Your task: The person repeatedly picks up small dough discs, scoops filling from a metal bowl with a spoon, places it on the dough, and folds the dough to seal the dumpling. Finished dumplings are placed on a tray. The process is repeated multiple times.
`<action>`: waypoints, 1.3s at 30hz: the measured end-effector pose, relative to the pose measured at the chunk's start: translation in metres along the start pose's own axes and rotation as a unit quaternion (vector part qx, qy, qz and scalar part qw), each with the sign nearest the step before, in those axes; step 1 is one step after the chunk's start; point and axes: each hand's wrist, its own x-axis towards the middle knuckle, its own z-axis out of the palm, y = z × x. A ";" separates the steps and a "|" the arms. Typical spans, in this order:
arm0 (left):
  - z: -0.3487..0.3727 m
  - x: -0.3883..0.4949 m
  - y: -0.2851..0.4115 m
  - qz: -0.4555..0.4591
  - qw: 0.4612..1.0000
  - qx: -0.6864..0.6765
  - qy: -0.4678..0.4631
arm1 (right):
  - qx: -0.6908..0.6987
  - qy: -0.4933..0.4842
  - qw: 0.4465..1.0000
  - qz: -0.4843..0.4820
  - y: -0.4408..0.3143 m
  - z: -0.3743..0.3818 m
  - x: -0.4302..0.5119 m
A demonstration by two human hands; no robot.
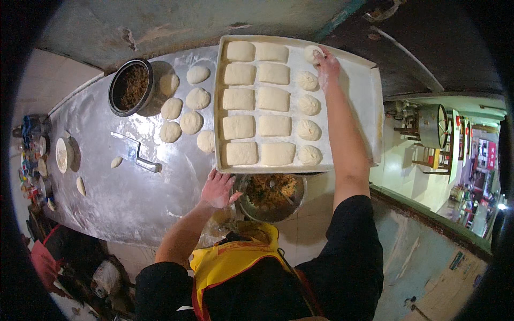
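Note:
My right hand [328, 64] reaches to the far side of a large floured tray [355, 108], its fingers on a round filled bun [312, 55]. That bun tops a column of several pleated buns [309, 104]. Left of them in the tray lie two columns of rectangular dough pieces [274, 99]. With fingers spread, my left hand [218, 189] rests at the tray's near left corner and holds nothing. Flattened dough rounds [191, 122] lie on the metal table [120, 208] left of the tray; the tray's edge partly hides one.
A dark pot of brown filling [132, 87] stands at the back left. Below the tray's near edge sits a metal bowl of filling [271, 196]. A metal dough scraper [136, 151], a small white bowl [64, 155] and dough scraps [116, 162] are on the table. Another person [60, 252] is at lower left.

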 end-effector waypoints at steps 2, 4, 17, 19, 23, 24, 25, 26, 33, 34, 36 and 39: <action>0.003 -0.001 -0.001 -0.006 1.000 -0.005 -0.012 | -0.221 0.025 0.974 -0.034 0.011 -0.002 0.015; 0.005 -0.001 -0.002 -0.007 1.000 -0.008 -0.015 | -0.298 -0.017 0.952 -0.072 0.022 -0.002 0.018; 0.005 -0.006 -0.003 0.006 1.000 0.006 0.018 | -0.356 -0.007 0.926 -0.126 -0.016 0.002 -0.012; 0.007 -0.008 -0.005 0.010 1.000 -0.014 0.023 | -0.271 -0.026 0.954 -0.130 -0.030 -0.001 -0.049; 0.010 -0.009 -0.004 0.012 0.999 -0.012 0.043 | -0.272 -0.088 0.958 -0.025 -0.054 -0.031 -0.149; 0.010 -0.010 -0.003 0.012 0.999 -0.011 0.041 | -0.253 -0.120 0.959 -0.032 -0.053 -0.040 -0.177; 0.010 -0.013 -0.004 0.014 0.998 -0.009 0.052 | -0.172 -0.108 0.979 0.016 -0.050 -0.049 -0.206; 0.009 -0.017 -0.006 0.021 0.997 -0.038 0.069 | -0.105 -0.073 0.989 0.067 -0.048 -0.061 -0.233; -0.027 -0.029 -0.092 -0.145 0.948 -0.141 0.246 | -0.039 0.112 0.967 0.224 -0.003 -0.138 -0.478; -0.037 -0.019 -0.114 -0.123 0.928 -0.120 0.331 | 0.011 0.127 0.961 0.244 0.006 -0.143 -0.512; -0.058 0.003 -0.152 -0.125 0.917 -0.050 0.375 | 0.011 0.149 0.945 0.290 0.025 -0.147 -0.563; -0.078 0.019 -0.171 -0.210 0.936 -0.047 0.277 | 0.004 0.104 0.926 0.362 0.042 -0.161 -0.596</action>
